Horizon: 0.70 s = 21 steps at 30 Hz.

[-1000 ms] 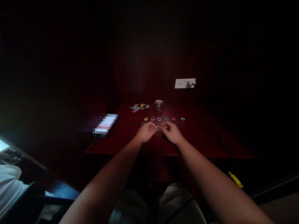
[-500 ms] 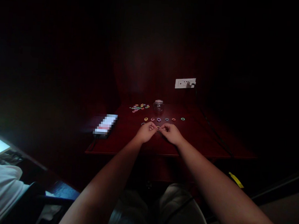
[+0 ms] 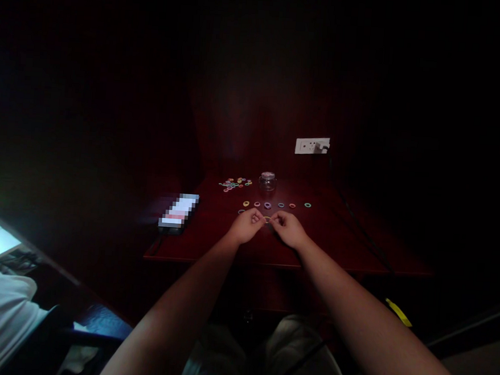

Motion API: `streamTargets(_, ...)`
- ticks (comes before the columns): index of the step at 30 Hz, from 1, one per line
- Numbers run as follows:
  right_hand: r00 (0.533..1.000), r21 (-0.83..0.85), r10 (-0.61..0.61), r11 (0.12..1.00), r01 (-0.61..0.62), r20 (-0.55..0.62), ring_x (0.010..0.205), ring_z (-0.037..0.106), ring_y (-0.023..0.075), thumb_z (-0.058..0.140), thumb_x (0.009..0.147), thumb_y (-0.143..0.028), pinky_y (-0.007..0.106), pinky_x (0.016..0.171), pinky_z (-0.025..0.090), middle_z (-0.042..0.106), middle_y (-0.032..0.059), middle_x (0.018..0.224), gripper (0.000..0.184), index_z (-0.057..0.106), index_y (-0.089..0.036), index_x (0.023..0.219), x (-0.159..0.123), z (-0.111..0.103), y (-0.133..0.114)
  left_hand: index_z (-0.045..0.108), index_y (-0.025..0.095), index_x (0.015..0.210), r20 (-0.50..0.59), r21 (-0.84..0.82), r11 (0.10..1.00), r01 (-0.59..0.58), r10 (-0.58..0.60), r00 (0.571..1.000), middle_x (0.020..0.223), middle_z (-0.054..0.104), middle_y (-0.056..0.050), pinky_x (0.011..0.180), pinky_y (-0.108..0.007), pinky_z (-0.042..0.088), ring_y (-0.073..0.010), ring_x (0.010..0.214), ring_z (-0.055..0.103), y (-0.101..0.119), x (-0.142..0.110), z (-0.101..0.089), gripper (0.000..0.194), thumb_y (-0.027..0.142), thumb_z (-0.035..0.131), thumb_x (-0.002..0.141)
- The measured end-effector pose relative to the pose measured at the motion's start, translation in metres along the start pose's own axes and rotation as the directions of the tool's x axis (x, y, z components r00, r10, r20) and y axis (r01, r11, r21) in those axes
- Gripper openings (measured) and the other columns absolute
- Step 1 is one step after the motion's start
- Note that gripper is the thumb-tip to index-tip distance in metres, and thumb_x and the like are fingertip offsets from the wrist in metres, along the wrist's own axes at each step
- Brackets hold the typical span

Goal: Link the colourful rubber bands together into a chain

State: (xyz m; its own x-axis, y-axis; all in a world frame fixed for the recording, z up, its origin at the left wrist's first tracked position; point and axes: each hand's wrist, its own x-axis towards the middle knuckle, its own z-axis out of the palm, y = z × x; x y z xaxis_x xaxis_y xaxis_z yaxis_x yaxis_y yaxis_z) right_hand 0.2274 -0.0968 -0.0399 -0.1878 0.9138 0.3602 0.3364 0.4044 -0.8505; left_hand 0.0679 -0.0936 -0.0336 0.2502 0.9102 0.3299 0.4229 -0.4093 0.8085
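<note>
Between my two hands is a small yellow hair tie (image 3: 267, 219), pinched at either side. My left hand (image 3: 248, 225) has its fingertips closed on one side of the band, and my right hand (image 3: 288, 227) grips the other. Just beyond them runs a row of small coloured hair ties, among them a yellow one (image 3: 246, 204), a purple one (image 3: 267, 206) and a green one (image 3: 307, 205) at the right end. A bluish band (image 3: 242, 211) lies beside my left hand, partly hidden by it.
A lidded clear jar (image 3: 268, 182) stands at the back of the dark red desk (image 3: 340, 239). Left of it lies a loose pile of coloured hair ties (image 3: 235, 185). A lit phone (image 3: 178, 212) rests at the left. A wall socket (image 3: 312, 146) holds a plug with a cable.
The view has shifted slightly, so the desk items sit a little lower and to the right. Both hands still hold the yellow band, which looks slightly wider between them.
</note>
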Motion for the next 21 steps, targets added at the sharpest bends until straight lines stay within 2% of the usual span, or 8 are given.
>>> streamTargets(5, 0.999, 0.023, 0.020, 1.000, -0.019, -0.028, 0.043, 0.041, 0.0087, 0.046, 0.074, -0.032, 0.021, 0.044, 0.031, 0.050, -0.0041, 0.051, 0.014, 0.047, -0.018, 0.073, 0.0020, 0.0006, 0.0058, 0.052, 0.014, 0.070, -0.003, -0.016, 1.000, 0.004, -0.004, 1.000, 0.061, 0.058, -0.001, 0.054, -0.020, 0.039, -0.0091, 0.056, 0.051, 0.0006, -0.0007, 0.0012, 0.013, 0.026, 0.054, 0.074)
streamTargets(9, 1.000, -0.001, -0.013, 1.000, 0.013, 0.007, 0.044, 0.038, 0.0083, 0.054, 0.068, -0.035, 0.021, 0.044, 0.030, 0.044, -0.0054, 0.049, 0.020, 0.052, -0.016, 0.075, 0.0009, 0.0001, 0.0028, 0.052, 0.014, 0.069, -0.007, -0.026, 1.000, 0.001, -0.002, 1.000, 0.062, 0.059, -0.001, 0.055, -0.021, 0.039, -0.0094, 0.056, 0.051, 0.0014, -0.0010, 0.0010, 0.013, 0.026, 0.055, 0.074)
streamTargets(13, 0.999, -0.043, -0.027, 0.999, 0.028, 0.021, 0.048, 0.039, 0.0087, 0.051, 0.070, -0.034, 0.022, 0.047, 0.031, 0.047, -0.0022, 0.053, 0.020, 0.054, -0.015, 0.066, -0.0001, -0.0005, 0.0008, 0.052, 0.014, 0.069, -0.008, -0.034, 0.999, -0.002, 0.002, 1.000, 0.062, 0.059, 0.000, 0.055, -0.021, 0.039, -0.0093, 0.056, 0.050, 0.0013, -0.0010, 0.0006, 0.012, 0.025, 0.055, 0.073)
streamTargets(21, 0.998, -0.037, -0.022, 0.999, 0.024, 0.053, 0.048, 0.038, 0.0082, 0.054, 0.068, -0.036, 0.021, 0.047, 0.031, 0.047, -0.0025, 0.054, 0.022, 0.056, -0.014, 0.069, -0.0014, -0.0010, 0.0007, 0.053, 0.014, 0.069, -0.002, -0.034, 0.999, -0.003, 0.003, 1.000, 0.061, 0.058, 0.000, 0.054, -0.020, 0.038, -0.0090, 0.055, 0.049, -0.0026, 0.0008, 0.0009, 0.012, 0.026, 0.056, 0.072)
